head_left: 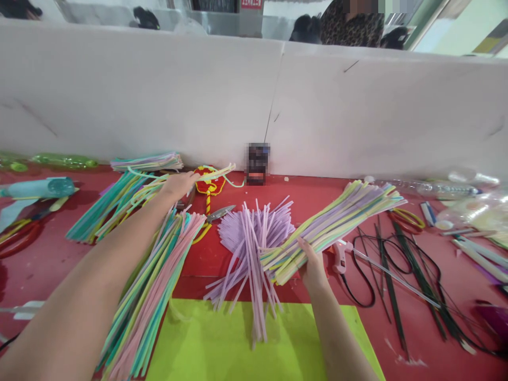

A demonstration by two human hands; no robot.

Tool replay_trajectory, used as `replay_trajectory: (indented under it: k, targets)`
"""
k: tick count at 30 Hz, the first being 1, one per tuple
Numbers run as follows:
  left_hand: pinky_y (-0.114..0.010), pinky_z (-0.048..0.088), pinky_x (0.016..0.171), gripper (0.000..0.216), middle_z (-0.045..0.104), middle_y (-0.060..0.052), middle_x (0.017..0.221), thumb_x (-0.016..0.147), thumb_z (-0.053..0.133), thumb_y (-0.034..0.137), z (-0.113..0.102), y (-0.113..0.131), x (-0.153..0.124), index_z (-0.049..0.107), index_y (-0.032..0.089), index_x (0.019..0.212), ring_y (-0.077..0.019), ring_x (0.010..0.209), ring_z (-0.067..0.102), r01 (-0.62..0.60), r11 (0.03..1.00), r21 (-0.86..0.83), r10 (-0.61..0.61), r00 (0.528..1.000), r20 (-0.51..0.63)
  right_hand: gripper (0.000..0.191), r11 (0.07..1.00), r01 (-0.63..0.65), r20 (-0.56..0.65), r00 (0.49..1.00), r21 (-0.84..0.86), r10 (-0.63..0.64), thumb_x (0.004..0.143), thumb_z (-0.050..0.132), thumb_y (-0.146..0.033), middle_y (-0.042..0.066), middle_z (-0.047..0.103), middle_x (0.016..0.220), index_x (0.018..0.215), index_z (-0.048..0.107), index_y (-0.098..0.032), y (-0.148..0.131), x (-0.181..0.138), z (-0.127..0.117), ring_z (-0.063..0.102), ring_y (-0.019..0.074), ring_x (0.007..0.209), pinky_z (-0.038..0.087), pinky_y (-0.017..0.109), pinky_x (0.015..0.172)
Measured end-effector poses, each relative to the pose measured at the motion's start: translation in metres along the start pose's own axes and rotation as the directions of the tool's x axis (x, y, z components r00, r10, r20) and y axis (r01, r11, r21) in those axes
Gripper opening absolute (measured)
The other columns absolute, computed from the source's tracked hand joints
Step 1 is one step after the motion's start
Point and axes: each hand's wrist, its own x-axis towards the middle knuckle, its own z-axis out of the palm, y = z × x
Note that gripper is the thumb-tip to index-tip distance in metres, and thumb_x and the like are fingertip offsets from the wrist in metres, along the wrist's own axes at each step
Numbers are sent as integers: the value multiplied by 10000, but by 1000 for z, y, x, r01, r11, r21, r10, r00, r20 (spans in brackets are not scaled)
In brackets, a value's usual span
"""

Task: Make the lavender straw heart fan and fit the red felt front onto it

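Note:
My right hand [311, 262] is closed around the near end of a thick bundle of yellow, lilac and pale green pipe cleaners [333, 225]. My left hand [180, 185], reaching to the back left, grips a few pale yellow pipe cleaners [218, 173] that stick out past the fingers. Below that arm lies a bundle of pink, teal and yellow pipe cleaners [159, 291]; a teal and yellow bundle [115, 206] rests farther left. Between the hands, loose lilac pipe cleaners [254, 238] spread in a crossed heap, partly over a lime-green sheet [254, 354].
Pliers with yellow handles [202, 233] lie near a red-and-yellow ornament [208, 182]. On the right are a glue gun [340, 256], its black cord, dark green stems [391, 296] and scissors [408, 219]. Red scissors [19, 238] lie left. A white partition [159, 95] borders the red table.

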Motion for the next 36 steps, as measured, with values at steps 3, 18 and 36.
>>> replay_trajectory:
  k: [3,18,36]
  targets:
    - [-316,465,703,358,610,-129,1078,882,323,108,0,-2,4,533,197,1158,-240,956,620,-123,991,51,122,992,25,397,1000,-9,3,1000,-1,9,629,766,-329,-24,696,838,994,643,-233,-1,-1,0,664,179,757,577,305,698]
    - [-321,403,881,286,638,-101,1097,910,436,338,12,-11,15,620,214,1091,-222,1034,595,-202,979,-11,203,975,87,442,1000,1,-1,1000,-3,-1,630,762,-322,-17,694,848,1049,643,-246,0,0,0,661,183,762,578,300,683]
    - [-289,462,799,240,667,-89,1085,861,461,282,18,21,40,647,194,985,-228,963,634,44,969,-244,-26,997,75,444,999,-26,5,1000,-18,26,640,758,-334,-11,696,867,1057,638,-242,4,3,-4,664,193,782,574,317,695]
